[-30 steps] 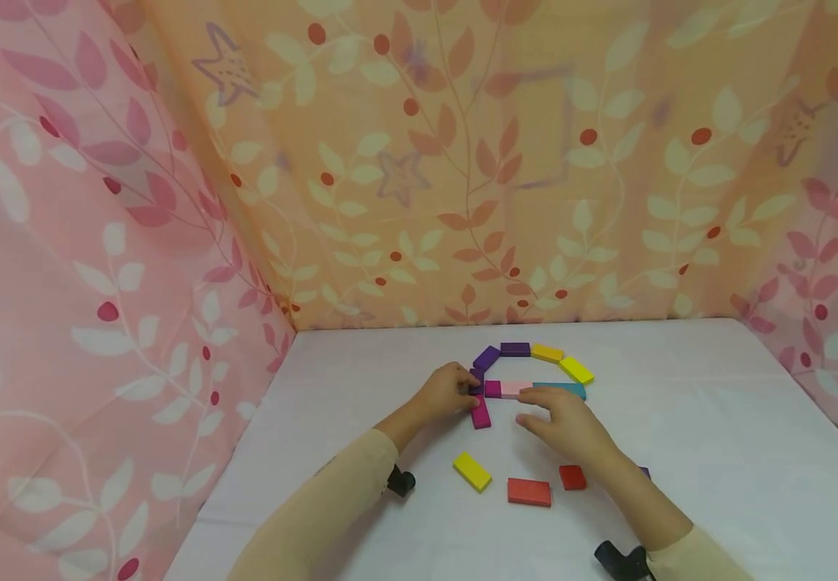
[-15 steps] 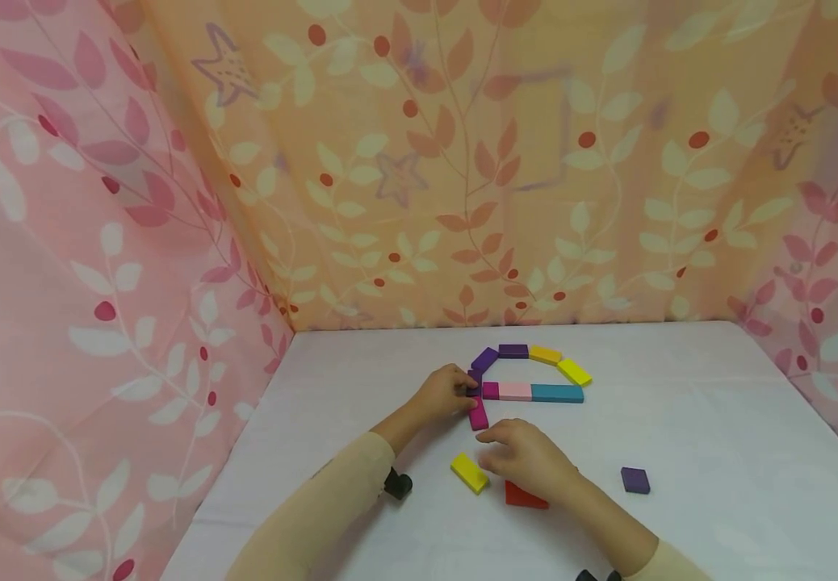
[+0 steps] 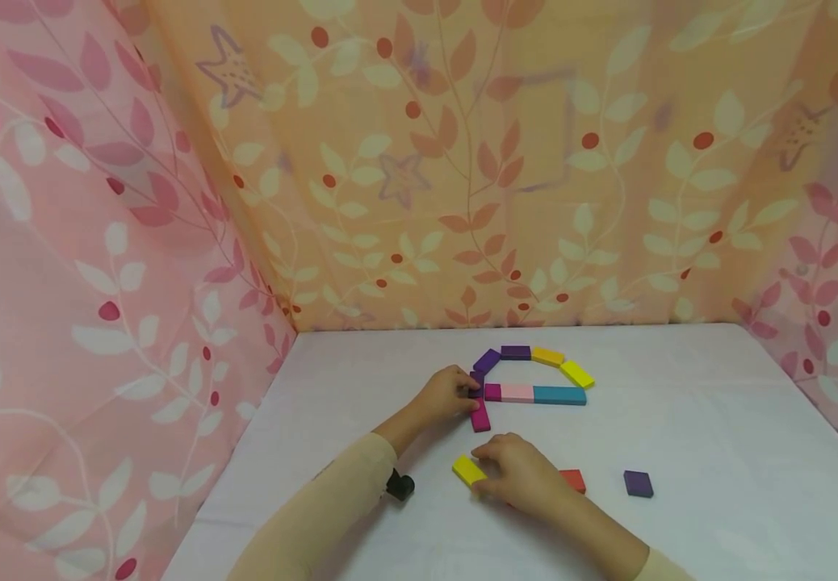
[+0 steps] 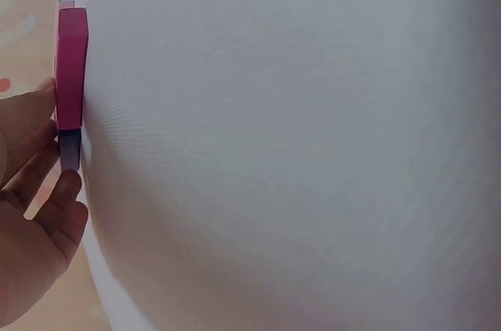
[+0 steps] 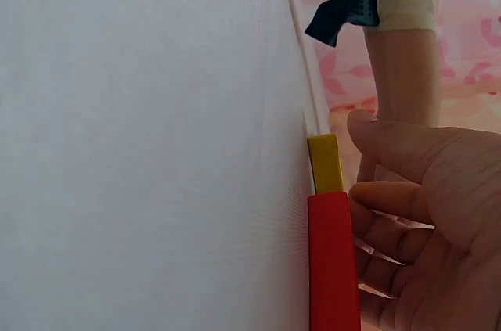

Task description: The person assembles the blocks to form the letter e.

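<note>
In the head view my left hand (image 3: 450,395) holds a dark purple block (image 3: 477,378) at the left end of a curved row of flat blocks. Its thumb lies by a magenta block (image 3: 480,415) that adjoins the purple one; the left wrist view shows fingertips at the purple block's (image 4: 70,149) end. My right hand (image 3: 528,478) is over the near part of the table, thumb and index finger apart at the right end of a loose yellow block (image 3: 466,469). A red block (image 5: 333,260) lies beside its fingers in the right wrist view, mostly hidden by the hand in the head view.
Beyond the hands, a purple block (image 3: 516,353) and yellow blocks (image 3: 577,374) continue the arc. Inside it runs a straight row of magenta, pink (image 3: 517,394) and teal (image 3: 560,395) blocks. A small red block (image 3: 574,481) and a purple square block (image 3: 638,484) lie to the right.
My right hand has come from the pink and teal blocks back toward me and left, to the loose yellow block. The left hand has stayed at the purple block.
</note>
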Available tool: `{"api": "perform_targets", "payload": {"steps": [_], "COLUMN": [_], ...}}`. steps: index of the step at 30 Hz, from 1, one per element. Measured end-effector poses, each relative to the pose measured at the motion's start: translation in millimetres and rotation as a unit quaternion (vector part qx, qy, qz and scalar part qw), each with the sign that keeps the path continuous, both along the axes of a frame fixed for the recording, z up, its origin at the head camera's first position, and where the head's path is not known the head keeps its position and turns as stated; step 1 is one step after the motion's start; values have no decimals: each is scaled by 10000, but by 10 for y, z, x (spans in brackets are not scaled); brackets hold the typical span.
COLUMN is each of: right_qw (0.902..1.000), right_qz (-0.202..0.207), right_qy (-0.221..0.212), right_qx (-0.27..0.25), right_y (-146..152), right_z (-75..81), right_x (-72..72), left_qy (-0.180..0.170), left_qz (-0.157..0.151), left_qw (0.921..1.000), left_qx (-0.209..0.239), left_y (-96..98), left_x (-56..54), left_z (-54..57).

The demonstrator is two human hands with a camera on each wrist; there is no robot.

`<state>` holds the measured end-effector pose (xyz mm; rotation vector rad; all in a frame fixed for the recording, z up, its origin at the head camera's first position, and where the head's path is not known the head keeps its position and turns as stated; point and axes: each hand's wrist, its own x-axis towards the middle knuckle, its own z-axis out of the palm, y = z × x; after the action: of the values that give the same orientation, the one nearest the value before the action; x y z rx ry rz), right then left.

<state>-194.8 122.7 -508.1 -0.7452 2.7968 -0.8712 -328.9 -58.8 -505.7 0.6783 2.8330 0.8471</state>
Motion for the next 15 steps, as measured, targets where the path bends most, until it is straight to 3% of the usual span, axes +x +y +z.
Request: {"api": "perform_targets", "payload": {"steps": [15], "right_qw": [9980], "right_qz": [9], "right_qy": [564], "right_qx": [277], "right_y": [-26], "right_z": [-90], "right_x": [21], "left_qy": [-68], "left_qz": [77], "left_qw": [9999], "left_qx": [24], "left_y": [14], "left_x": [6], "left_z": [-9]}}
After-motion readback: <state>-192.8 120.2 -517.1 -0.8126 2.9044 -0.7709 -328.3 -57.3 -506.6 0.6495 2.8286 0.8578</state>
